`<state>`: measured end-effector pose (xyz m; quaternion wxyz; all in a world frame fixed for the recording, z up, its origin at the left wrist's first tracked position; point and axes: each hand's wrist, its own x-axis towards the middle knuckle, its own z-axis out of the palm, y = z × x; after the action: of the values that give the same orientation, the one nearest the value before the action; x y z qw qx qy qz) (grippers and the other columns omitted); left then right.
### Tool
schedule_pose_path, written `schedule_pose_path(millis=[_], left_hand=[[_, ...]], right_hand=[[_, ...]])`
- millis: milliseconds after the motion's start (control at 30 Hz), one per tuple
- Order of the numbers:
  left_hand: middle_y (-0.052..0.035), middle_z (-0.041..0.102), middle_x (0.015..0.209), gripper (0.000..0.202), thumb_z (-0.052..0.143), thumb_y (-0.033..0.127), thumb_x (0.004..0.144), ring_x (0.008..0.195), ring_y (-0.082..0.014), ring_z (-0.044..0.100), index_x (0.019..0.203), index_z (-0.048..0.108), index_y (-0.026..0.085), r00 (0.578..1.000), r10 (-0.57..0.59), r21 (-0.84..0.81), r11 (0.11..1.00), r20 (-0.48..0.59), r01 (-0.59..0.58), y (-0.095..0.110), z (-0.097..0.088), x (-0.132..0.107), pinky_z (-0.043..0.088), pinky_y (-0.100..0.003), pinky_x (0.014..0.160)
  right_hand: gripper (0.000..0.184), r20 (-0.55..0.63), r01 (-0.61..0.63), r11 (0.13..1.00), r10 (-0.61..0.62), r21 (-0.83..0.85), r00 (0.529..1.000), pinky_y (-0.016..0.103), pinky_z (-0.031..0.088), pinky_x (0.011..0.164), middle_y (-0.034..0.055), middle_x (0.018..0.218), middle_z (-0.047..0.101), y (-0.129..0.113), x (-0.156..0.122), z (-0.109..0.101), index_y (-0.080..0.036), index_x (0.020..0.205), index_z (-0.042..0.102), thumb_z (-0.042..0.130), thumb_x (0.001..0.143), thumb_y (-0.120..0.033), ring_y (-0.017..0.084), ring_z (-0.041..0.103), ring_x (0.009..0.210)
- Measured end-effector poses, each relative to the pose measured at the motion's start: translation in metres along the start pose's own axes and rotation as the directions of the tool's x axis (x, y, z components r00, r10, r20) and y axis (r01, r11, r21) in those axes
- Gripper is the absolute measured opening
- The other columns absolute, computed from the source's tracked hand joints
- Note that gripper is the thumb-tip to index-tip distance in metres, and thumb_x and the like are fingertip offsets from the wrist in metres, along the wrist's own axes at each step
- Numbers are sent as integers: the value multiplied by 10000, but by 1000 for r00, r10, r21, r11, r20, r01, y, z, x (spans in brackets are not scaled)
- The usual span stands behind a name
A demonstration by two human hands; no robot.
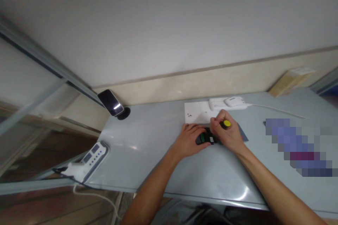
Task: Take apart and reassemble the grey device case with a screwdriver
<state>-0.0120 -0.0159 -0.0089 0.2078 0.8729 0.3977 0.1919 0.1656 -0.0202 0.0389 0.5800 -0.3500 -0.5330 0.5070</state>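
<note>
A small black device (205,137) with a green patch lies on the pale grey table (148,154). My left hand (189,140) rests on its left side with fingers curled over it, holding it down. My right hand (227,133) is closed around a screwdriver with a yellow cap (226,124), held upright with its tip down at the device's right end. A dark blue sheet (243,135) shows from under my right hand.
A white paper (196,112) with tiny dark specks lies behind the hands, and a white plug adapter with a cable (232,102) beyond it. A phone on a stand (111,103) sits back left, a power strip (93,155) at the left edge, a box (290,80) back right.
</note>
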Motion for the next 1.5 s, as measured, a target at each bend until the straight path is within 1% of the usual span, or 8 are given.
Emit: schedule_pose_path(millis=[200, 367, 567, 833, 1067, 1167, 1333, 1500], left_hand=[[-43, 665, 1338, 364, 661, 487, 921, 1299, -250, 542, 1213, 625, 272, 1000, 6, -14, 1000, 1, -6, 2, -2, 1, 357, -445, 1129], [-60, 638, 1379, 350, 653, 485, 930, 1301, -256, 541, 1199, 639, 260, 1000, 25, -10, 1000, -16, -25, 0, 1, 3, 372, -451, 1131], [-44, 661, 1350, 307, 662, 467, 936, 1267, -241, 556, 1151, 643, 248, 999, 29, -39, 999, -31, -30, 3, -1, 3, 380, -436, 1112], [-55, 656, 1355, 302, 646, 469, 945, 1266, -247, 553, 1154, 640, 250, 999, 40, -37, 998, -24, -41, 1, 0, 2, 369, -442, 1111], [-50, 649, 1363, 296, 645, 468, 946, 1279, -247, 548, 1148, 637, 252, 999, 31, -11, 999, -10, -32, 1, 0, 2, 358, -444, 1115], [-53, 645, 1370, 286, 645, 460, 946, 1278, -249, 550, 1138, 636, 248, 999, 48, -9, 999, -24, -48, 1, 0, 2, 366, -445, 1107], [-56, 646, 1371, 260, 649, 449, 943, 1266, -245, 561, 1108, 640, 248, 998, 60, 2, 998, -34, -60, 0, 1, 2, 378, -439, 1104], [-56, 644, 1374, 249, 660, 444, 937, 1288, -245, 548, 1094, 644, 252, 998, 54, -6, 999, -32, -54, 0, 1, 1, 369, -442, 1115]], right_hand=[[490, 12, -41, 994, 40, 98, 999, 301, 397, 523, -14, 650, 475, -1, 7, 2, -249, 960, 628, 457, 925, -706, 146, 437, 534], [393, 26, -48, 990, 45, 134, 999, 365, 534, 695, 62, 1031, 596, -8, 9, -2, -237, 824, 557, 717, 815, -596, 195, 653, 783], [410, -104, -8, 985, 27, 173, 994, 239, 283, 454, -83, 573, 301, 0, 15, -6, -280, 837, 420, 652, 869, -617, 107, 296, 449], [421, -27, -81, 978, 88, 191, 996, 336, 490, 634, 20, 874, 548, -12, 16, -14, -247, 773, 492, 709, 818, -604, 159, 564, 676], [420, -73, -11, 972, 29, 236, 997, 226, 278, 461, -80, 543, 303, 1, 14, -14, -248, 766, 476, 692, 850, -599, 91, 300, 458], [399, -57, 8, 972, 6, 233, 998, 266, 374, 525, -25, 620, 439, 2, 14, -11, -235, 832, 616, 573, 918, -622, 117, 421, 537], [347, -61, 69, 975, -57, 210, 996, 333, 502, 747, 44, 954, 581, -3, 13, -10, -206, 703, 607, 732, 843, -497, 170, 627, 813], [346, 2, 1, 967, -1, 256, 1000, 240, 334, 503, -35, 661, 500, 2, 11, -11, -227, 722, 524, 741, 859, -459, 92, 443, 503]])
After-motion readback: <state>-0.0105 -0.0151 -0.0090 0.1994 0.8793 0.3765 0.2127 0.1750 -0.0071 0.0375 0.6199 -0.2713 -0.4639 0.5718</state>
